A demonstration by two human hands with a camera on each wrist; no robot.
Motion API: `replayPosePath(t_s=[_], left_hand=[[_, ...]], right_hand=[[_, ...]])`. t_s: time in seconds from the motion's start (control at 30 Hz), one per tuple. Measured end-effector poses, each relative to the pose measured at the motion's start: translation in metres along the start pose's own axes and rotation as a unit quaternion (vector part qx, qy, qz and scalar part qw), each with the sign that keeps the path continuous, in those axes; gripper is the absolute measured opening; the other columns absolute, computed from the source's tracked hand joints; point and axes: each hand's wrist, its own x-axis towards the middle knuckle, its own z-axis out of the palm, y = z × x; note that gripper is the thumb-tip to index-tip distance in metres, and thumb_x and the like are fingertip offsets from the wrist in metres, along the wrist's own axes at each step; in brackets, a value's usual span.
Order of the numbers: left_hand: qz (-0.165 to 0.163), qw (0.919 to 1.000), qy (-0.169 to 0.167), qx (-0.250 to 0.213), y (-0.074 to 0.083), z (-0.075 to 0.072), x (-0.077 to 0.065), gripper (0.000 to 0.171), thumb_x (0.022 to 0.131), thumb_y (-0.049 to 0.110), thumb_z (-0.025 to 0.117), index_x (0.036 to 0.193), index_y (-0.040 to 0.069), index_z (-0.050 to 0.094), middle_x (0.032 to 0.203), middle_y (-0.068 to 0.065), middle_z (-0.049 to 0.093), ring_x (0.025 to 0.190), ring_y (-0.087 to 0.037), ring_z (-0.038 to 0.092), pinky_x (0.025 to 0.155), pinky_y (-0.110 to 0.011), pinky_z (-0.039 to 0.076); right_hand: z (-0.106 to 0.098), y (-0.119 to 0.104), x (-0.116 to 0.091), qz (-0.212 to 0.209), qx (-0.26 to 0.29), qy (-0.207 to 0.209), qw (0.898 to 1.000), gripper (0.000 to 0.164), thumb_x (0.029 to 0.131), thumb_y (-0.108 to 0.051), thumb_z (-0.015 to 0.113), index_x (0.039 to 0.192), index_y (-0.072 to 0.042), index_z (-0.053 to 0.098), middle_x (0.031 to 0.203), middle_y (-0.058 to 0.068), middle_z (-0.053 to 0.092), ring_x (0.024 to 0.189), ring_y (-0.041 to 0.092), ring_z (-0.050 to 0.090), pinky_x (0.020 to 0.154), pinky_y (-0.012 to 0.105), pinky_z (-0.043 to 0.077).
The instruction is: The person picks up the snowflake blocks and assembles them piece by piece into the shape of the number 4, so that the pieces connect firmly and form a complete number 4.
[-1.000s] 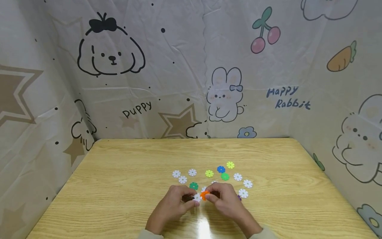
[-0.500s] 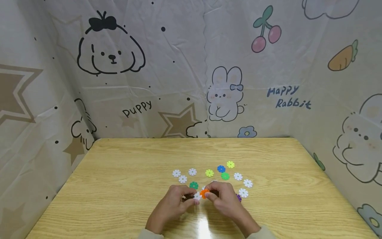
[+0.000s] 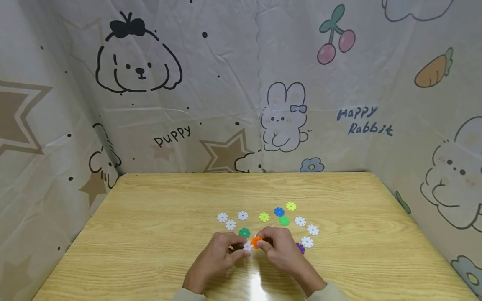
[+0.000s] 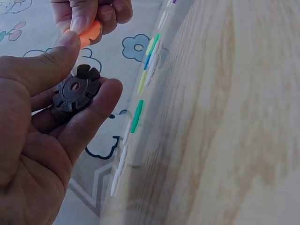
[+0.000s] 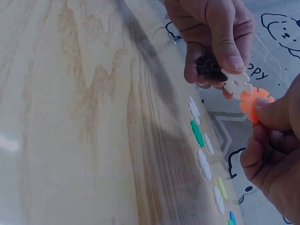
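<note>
I see the right hand (image 3: 284, 251) has edged left. Above the counter (image 3: 150, 234) it pinches an orange notched plastic disc (image 5: 253, 105) against a white notched disc (image 5: 241, 88), which the left hand (image 3: 220, 255) grips alongside a black notched disc (image 4: 70, 99); I can't tell whether orange and white interlock.

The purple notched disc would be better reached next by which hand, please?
Probably the right hand, beside the purple notched disc, though it pinches an orange disc; the left hand, holding a white disc and black disc, is farther.
</note>
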Motion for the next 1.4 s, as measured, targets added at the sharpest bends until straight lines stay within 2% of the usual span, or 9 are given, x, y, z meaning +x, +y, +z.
replayPosePath(t_s=[0.37,0.7,0.93,1.1,1.27,1.4], left_hand=[[-0.005,1.0,0.0,0.0,-0.0007,-0.0017,-0.0004,0.004,0.09,0.014,0.076,0.09,0.01,0.074,0.081,0.012,0.064,0.074,-0.001,0.058,0.066,-0.021,0.054],[0.0,1.0,-0.004,0.006,-0.0004,-0.0042,-0.0008,0.005,0.089,0.015,0.077,0.09,0.011,0.074,0.081,0.012,0.065,0.075,-0.001,0.058,0.067,-0.022,0.054],[-0.033,0.999,-0.015,0.025,0.001,-0.0078,-0.0002,0.006,0.088,0.015,0.078,0.093,0.012,0.076,0.083,0.013,0.065,0.076,-0.002,0.058,0.067,-0.023,0.052],[-0.05,0.9986,-0.012,0.012,0.0029,-0.0095,-0.0018,0.017,0.087,0.018,0.08,0.101,0.009,0.076,0.092,0.007,0.07,0.084,-0.006,0.063,0.07,-0.024,0.054],[-0.05,0.9987,-0.002,-0.015,0.0034,-0.0064,-0.0023,0.025,0.088,0.024,0.079,0.105,0.006,0.076,0.098,0.005,0.071,0.089,-0.009,0.065,0.072,-0.023,0.055],[-0.043,0.9988,0.007,-0.021,0.0042,-0.0053,-0.0023,0.024,0.09,0.027,0.077,0.104,0.007,0.076,0.097,0.005,0.071,0.089,-0.008,0.066,0.069,-0.023,0.055]], right_hand=[[0.0004,-0.0028,0.0033,-0.022,-0.024,-0.008,0.999,0.016,0.084,0.009,0.072,0.078,-0.007,0.07,0.073,-0.003,0.063,0.061,0.002,0.048,0.052,0.022,0.044],[0.007,-0.0014,0.0004,-0.008,-0.002,0.004,1.0,0.014,0.085,0.01,0.07,0.084,-0.004,0.071,0.077,-0.002,0.067,0.067,0.005,0.055,0.059,0.024,0.05],[0.0063,-0.0018,0.0009,0.009,0.013,-0.021,1.0,0.012,0.087,0.007,0.07,0.085,-0.006,0.07,0.078,-0.002,0.066,0.065,0.005,0.053,0.057,0.023,0.048],[0.0049,-0.0032,0.0011,0.014,0.025,-0.04,0.999,0.011,0.088,0.005,0.069,0.086,-0.006,0.07,0.081,-0.002,0.066,0.064,0.006,0.053,0.055,0.023,0.047],[0.0043,-0.006,0.0006,0.028,0.039,-0.052,0.997,0.01,0.089,0.002,0.07,0.09,-0.007,0.073,0.087,-0.004,0.068,0.069,0.009,0.059,0.059,0.026,0.052],[0.0048,-0.0069,0.0002,0.02,0.05,-0.058,0.997,0.007,0.09,-0.002,0.071,0.092,-0.006,0.076,0.088,-0.003,0.069,0.07,0.01,0.061,0.06,0.027,0.054]])
